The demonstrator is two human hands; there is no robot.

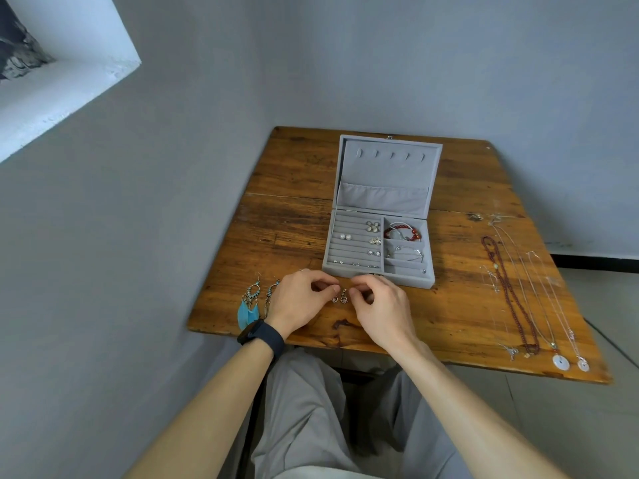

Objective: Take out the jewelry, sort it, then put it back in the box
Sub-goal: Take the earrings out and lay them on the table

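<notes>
1. The step in hand looks like taking out and sorting: the left hand and right hand are meeting over 2 drop earrings, just in front of the box.
2. Each hand is curling its fingers and seems to be pinching the top of 1 earring, the pair hanging side by side just above or on the table; I cannot tell which.
3. The feather earrings are lying just left of the left hand; the necklaces are lying stretched out well to the right.
4. The box is standing open, its lid holding nothing. Its ridged left section is holding studs. On the right, the far compartment is holding a red bracelet, the middle a chain, the near 1 tiny piece.
5. The next move is likely releasing the pair and reaching for the studs, calling for a fine fingertip pinch.
</notes>
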